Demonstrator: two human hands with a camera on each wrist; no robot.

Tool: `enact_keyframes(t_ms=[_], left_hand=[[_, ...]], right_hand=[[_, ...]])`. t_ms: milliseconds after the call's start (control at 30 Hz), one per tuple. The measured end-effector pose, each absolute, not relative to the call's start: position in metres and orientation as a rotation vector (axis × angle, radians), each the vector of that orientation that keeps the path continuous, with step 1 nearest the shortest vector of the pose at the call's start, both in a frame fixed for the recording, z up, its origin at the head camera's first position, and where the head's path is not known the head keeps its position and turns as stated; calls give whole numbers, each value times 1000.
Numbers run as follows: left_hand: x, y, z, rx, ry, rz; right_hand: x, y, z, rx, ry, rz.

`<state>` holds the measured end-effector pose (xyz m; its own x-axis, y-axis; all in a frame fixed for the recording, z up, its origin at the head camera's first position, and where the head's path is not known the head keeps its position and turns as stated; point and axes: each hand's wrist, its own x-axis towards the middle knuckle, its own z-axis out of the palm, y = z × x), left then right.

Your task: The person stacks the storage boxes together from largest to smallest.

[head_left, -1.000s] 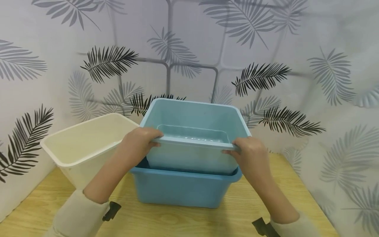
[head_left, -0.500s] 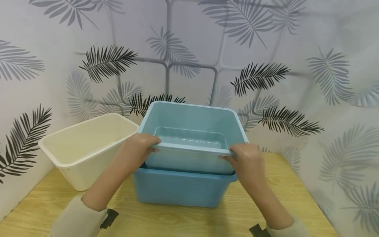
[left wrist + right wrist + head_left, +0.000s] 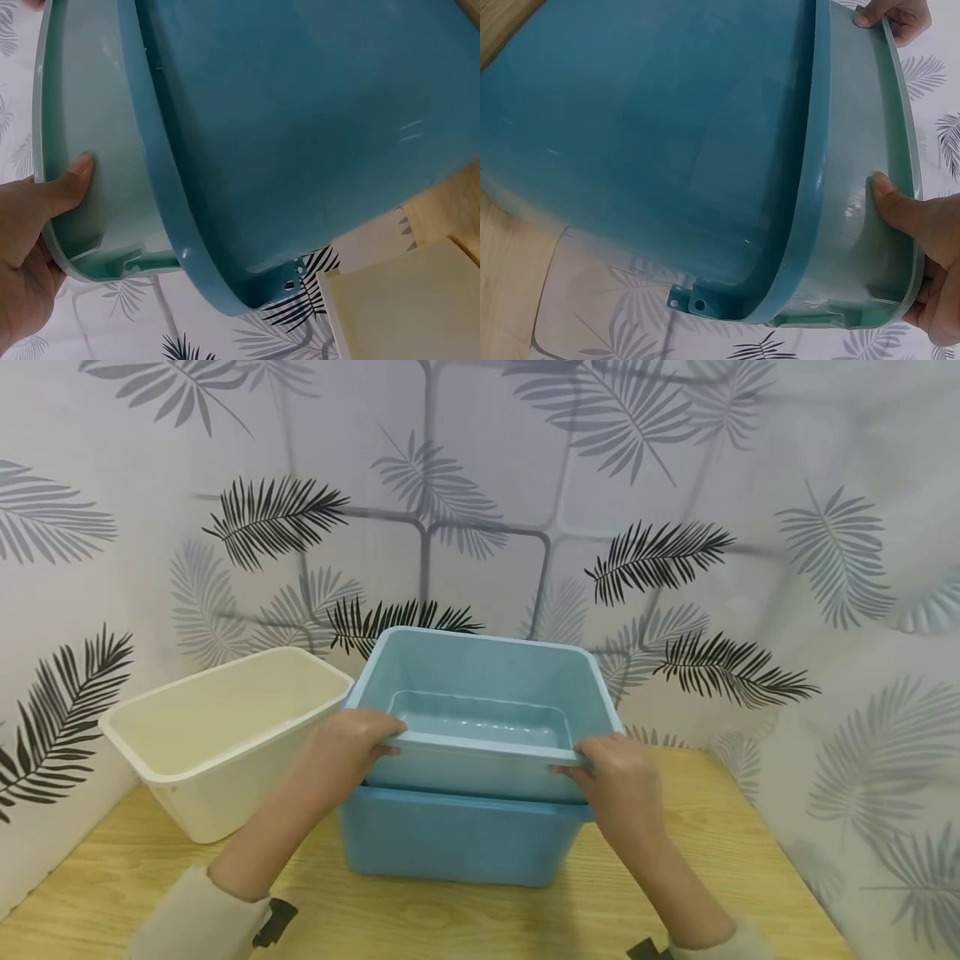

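A light blue plastic bin (image 3: 480, 777) sits partly inside a darker blue bin (image 3: 457, 839) on the table. My left hand (image 3: 348, 747) grips the light bin's near rim toward its left corner, thumb below the rim on the outer wall in the left wrist view. Toward the right corner, my right hand (image 3: 618, 781) holds the same rim, its thumb (image 3: 892, 202) against the outer wall. The light bin's lower part is hidden inside the darker one. Its inside shows a bare floor.
A cream bin (image 3: 225, 768) stands to the left, close to the blue bins and behind my left forearm. The wooden table (image 3: 420, 918) runs back to a wall covering (image 3: 487, 468) with printed leaves.
Both hands have lowered the light blue bin further into the darker blue bin, moving slightly left. The darker bin and the cream bin have stayed in place.
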<state>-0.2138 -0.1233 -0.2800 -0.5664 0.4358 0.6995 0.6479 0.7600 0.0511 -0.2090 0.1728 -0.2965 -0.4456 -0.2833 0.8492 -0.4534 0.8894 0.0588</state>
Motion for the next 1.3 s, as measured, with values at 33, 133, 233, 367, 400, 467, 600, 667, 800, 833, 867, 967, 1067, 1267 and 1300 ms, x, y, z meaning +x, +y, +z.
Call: enact_keyframes(t_ms=[33,133,233,367,400,467,600,667,800,833,867,967,1067,1267,1300], left_hand=[[-214,-124,-281,-807,-2261,-397],[-214,-124,-284,-800,-2263,-394],[-214,-125,-288,-795,-2276,-384],[-215,-126,-292,-790,-2284,-377],[-215,-126,-293,-792,-2284,-377],[-216,-126,-296,-791,-2282,-380],[-216,-127,-299,-792,-2286,-384],[-216,-128,-301,-788,-2292,-382],[-215,-129,-303,-779,-2301,-384],[-214,-129,-303,-778,-2302,-387],[-214,-129,-303,-777,-2303,-389],[-214,-129,-305,-777,-2308,-402],[-214,-130,-308,-771,-2329,-405],[-215,-131,-315,-759,-2356,-405],[-215,-131,-316,-761,-2353,-409]], right_hand=[[-209,173,-298,532,-2060,213],[-210,172,-302,537,-2057,209],[-210,171,-306,533,-2056,214],[-210,170,-309,529,-2064,221],[-210,169,-310,529,-2065,219],[-210,168,-311,534,-2064,219],[-210,167,-314,535,-2066,232],[-210,167,-316,534,-2073,240],[-211,166,-320,532,-2084,244],[-212,165,-321,530,-2087,240],[-212,165,-322,529,-2088,240],[-212,164,-324,527,-2101,241],[-212,164,-326,526,-2117,243],[-211,164,-328,528,-2169,236],[-212,164,-328,527,-2179,235]])
